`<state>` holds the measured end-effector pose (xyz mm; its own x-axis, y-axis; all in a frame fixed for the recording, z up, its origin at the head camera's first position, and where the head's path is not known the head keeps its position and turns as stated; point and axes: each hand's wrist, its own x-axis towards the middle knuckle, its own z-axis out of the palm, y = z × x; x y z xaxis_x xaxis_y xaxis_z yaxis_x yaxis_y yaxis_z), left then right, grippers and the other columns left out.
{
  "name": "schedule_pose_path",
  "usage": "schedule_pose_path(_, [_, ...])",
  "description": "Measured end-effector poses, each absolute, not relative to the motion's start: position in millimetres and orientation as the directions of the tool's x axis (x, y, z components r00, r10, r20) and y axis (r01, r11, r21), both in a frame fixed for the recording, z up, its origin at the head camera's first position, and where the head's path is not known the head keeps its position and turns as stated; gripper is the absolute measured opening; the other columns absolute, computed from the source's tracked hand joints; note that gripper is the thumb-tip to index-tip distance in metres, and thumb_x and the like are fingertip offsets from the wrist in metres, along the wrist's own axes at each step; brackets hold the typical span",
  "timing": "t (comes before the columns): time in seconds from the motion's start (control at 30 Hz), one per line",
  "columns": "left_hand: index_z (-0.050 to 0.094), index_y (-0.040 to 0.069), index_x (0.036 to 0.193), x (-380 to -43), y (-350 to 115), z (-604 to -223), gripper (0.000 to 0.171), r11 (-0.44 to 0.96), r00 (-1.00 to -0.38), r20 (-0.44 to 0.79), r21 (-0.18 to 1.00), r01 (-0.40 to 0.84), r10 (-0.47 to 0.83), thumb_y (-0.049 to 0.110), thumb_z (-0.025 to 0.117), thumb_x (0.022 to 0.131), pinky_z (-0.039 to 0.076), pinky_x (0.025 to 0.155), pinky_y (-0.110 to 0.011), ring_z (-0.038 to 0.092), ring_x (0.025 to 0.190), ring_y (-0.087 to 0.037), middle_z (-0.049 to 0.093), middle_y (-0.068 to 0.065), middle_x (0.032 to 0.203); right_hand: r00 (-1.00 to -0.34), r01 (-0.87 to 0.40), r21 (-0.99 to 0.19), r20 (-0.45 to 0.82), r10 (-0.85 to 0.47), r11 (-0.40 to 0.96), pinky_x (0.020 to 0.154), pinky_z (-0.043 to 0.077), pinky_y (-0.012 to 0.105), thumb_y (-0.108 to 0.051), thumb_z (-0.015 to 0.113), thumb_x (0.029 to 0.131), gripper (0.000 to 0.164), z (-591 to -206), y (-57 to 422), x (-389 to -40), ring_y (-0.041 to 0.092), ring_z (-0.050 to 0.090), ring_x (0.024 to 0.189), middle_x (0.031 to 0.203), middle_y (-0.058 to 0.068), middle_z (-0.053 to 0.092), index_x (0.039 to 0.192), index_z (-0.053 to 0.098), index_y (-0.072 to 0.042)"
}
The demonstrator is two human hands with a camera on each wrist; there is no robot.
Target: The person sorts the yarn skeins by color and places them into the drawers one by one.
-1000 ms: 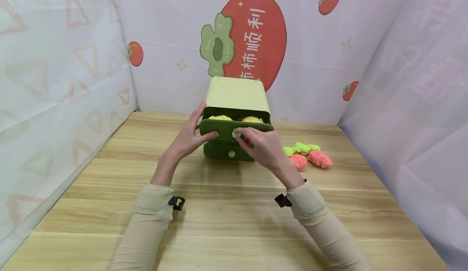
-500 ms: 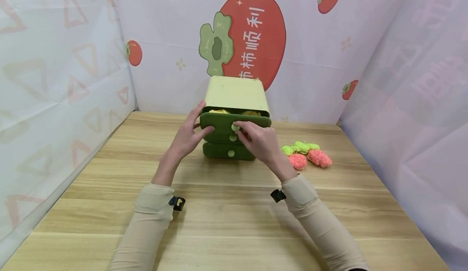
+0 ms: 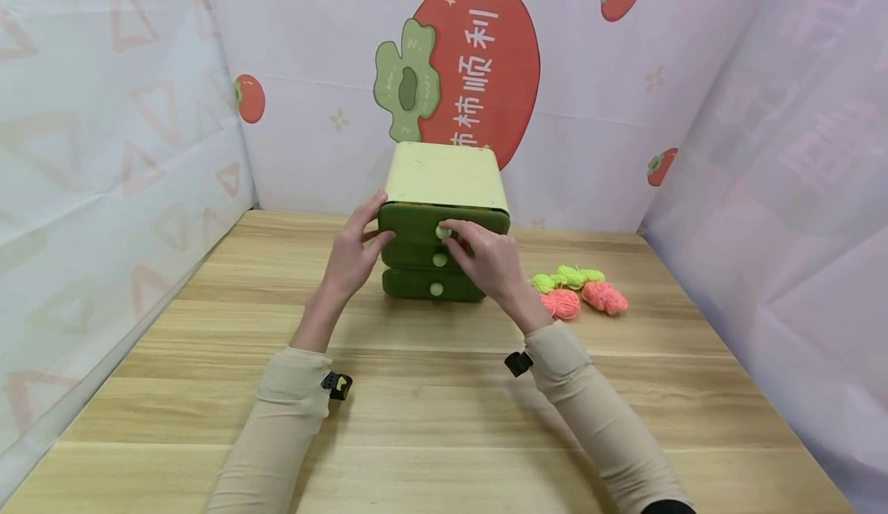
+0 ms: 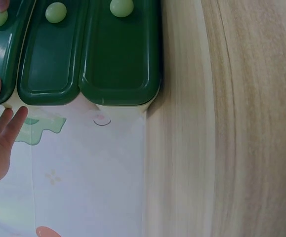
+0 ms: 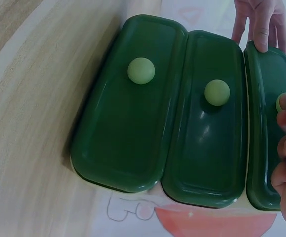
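Observation:
A small drawer cabinet (image 3: 447,171) with a cream shell and three dark green drawers stands on the table. My right hand (image 3: 491,260) pinches the pale green knob (image 3: 442,232) of the top drawer (image 3: 411,223); in the right wrist view its fingertips partly cover that knob. The top drawer sits almost flush, with a thin dark gap along its upper edge. At the cabinet's left side is my left hand (image 3: 350,256), its thumb at the top drawer's front and its straight fingers along the side. Middle (image 5: 207,143) and bottom (image 5: 128,113) drawers are closed.
Right of the cabinet lie yellow-green yarn bundles (image 3: 570,277) and pink yarn bundles (image 3: 605,297), partly behind my right forearm. A printed cloth wall (image 3: 312,152) rises behind the cabinet, with others at both sides. The wooden table (image 3: 430,406) spreads in front.
The top drawer has slid inward, pushed by my right hand on its knob. The yellow yarn seen inside it earlier is now hidden. My left hand stays at the cabinet's left side.

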<state>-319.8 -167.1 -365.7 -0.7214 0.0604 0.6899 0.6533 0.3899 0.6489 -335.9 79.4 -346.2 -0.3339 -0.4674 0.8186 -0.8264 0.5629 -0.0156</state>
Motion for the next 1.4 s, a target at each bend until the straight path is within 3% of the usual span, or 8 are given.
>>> schedule_pose_path(0.27, [0.055,0.005,0.141,-319,-163,-362,0.056,0.381,-0.707,0.707,0.662,0.646,-0.028,-0.006,0.069,0.088,0.058,0.093,-0.051,0.06,0.122,-0.039,0.052,-0.014,0.148,-0.362,-0.836,-0.075,0.821,-0.442,0.544,0.046,0.043,0.026,-0.015,0.072,0.092,0.022,-346,78,-341,0.013,0.061,0.063,0.078,0.003,0.071,0.114,0.072,-0.012])
schedule_pose_path(0.6, [0.058,-0.008,0.133,-291,-151,-337,0.05,0.387,-0.662,0.748,0.625,0.678,-0.05,-0.015,0.068,0.084,0.06,0.087,-0.05,0.063,0.114,-0.043,0.056,-0.025,0.139,-0.374,-0.842,-0.101,0.816,-0.44,0.529,0.053,0.049,0.028,-0.017,0.073,0.091,0.023,-346,80,-345,0.012,0.059,0.065,0.08,0.002,0.07,0.114,0.073,-0.013])
schedule_pose_path(0.83, [0.058,-0.009,0.132,-293,-149,-338,0.05,0.399,-0.642,0.764,0.607,0.687,-0.058,-0.017,0.067,0.084,0.059,0.085,-0.056,0.064,0.113,-0.044,0.056,-0.025,0.139,-0.36,-0.838,-0.071,0.817,-0.45,0.541,0.048,0.046,0.026,-0.017,0.072,0.092,0.023,-347,80,-347,0.011,0.059,0.063,0.077,0.002,0.068,0.116,0.072,-0.013])
schedule_pose_path(1.1, [0.058,-0.008,0.133,-293,-148,-340,0.051,0.394,-0.633,0.773,0.599,0.697,-0.054,-0.016,0.067,0.084,0.06,0.084,-0.056,0.063,0.112,-0.045,0.056,-0.025,0.139,-0.281,-0.873,0.023,0.793,-0.54,0.488,0.043,0.044,0.023,-0.015,0.076,0.088,0.025,-360,87,-342,0.008,0.059,0.061,0.077,0.0,0.068,0.112,0.073,-0.011])
schedule_pose_path(1.4, [0.057,-0.007,0.134,-294,-147,-341,0.051,0.398,-0.635,0.77,0.601,0.693,-0.057,-0.016,0.066,0.085,0.059,0.084,-0.057,0.062,0.113,-0.045,0.055,-0.025,0.14,-0.345,-0.856,0.022,0.72,-0.602,0.517,0.047,0.048,0.025,-0.022,0.077,0.088,0.021,-373,91,-346,0.008,0.061,0.063,0.076,-0.003,0.068,0.108,0.075,-0.014])
